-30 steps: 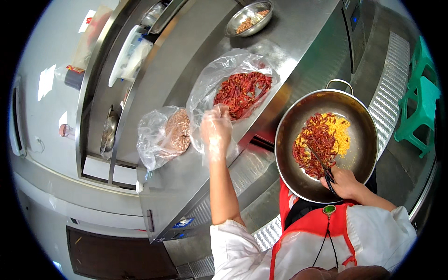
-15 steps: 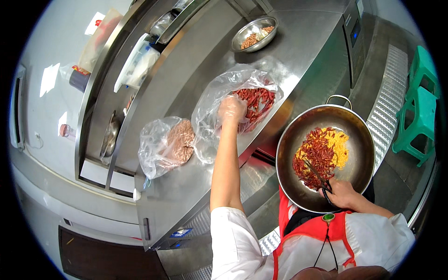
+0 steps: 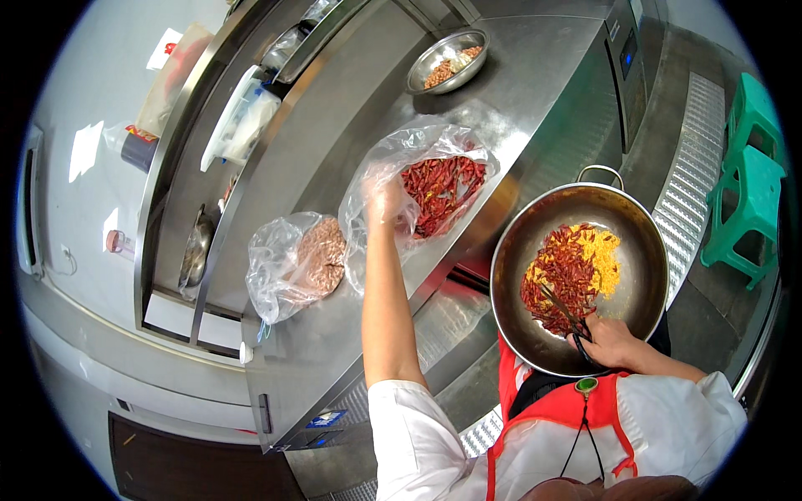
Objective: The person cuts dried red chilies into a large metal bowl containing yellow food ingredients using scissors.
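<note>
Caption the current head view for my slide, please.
Right hand holding scissors in a pan of chilies; left hand at a plastic bag of red chilies.

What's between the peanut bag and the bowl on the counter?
In the head view, the chili bag lies there, left hand at its left side.

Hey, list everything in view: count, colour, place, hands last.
Pan: one, dark, right of counter
Chillies: many, red, in pan and right bag
Grains: many, yellow, in pan
Scissors: one, dark, over pan
Bags: two, clear, on counter
Nut-like pieces: many, pinkish-brown, left bag
Bowl: one, silver, counter's far end
Counter: one, silver, centre
Stools: two, green, far right
Shelf unit: one, silver, left
Sleeves: two, white, lower edge
Left hand: one, blurred, at right bag
Right hand: one, bare, holding scissors
</note>
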{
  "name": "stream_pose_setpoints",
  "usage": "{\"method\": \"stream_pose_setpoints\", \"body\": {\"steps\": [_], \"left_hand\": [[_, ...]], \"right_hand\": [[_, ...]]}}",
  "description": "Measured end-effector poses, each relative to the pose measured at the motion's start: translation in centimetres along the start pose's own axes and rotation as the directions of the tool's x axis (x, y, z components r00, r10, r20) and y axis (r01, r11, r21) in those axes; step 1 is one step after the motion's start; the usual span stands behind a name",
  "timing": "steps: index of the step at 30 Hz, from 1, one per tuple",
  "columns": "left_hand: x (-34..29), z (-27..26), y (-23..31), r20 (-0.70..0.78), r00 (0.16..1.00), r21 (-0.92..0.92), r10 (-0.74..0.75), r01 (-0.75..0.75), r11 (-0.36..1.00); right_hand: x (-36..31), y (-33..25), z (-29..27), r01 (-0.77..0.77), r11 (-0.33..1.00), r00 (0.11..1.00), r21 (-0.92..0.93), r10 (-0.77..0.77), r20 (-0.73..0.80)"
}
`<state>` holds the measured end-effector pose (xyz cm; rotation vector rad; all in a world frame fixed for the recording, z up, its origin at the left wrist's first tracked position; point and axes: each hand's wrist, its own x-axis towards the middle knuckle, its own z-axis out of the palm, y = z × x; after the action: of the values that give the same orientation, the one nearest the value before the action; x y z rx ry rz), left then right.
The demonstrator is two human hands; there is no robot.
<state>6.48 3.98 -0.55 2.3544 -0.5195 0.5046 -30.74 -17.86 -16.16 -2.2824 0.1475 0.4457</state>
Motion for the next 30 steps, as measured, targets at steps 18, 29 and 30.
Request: {"method": "stream_pose_setpoints", "body": {"steps": [18, 29, 30], "left_hand": [[0.0, -1.0, 0.9, 0.442, 0.787, -0.534, -0.43, 0.616, 0.579], [-10.7, 0.2, 10.4, 0.287, 0.94, -0.777, -0.186, 0.342, 0.528], [-12.9, 0.7, 12.2, 0.285, 0.923, -0.784, -0.258, 0.38, 0.491]], "right_hand": [[-0.1, -0.1, -0.3, 0.02, 0.999, 1.0, -0.032, -0.02, 0.012], [-0.2, 1.0, 0.1, 0.06, 0.996, 0.993, 0.072, -0.052, -0.109], [-0.3, 0.8, -0.1, 0.075, 0.994, 0.99, 0.083, -0.064, -0.122]]}}
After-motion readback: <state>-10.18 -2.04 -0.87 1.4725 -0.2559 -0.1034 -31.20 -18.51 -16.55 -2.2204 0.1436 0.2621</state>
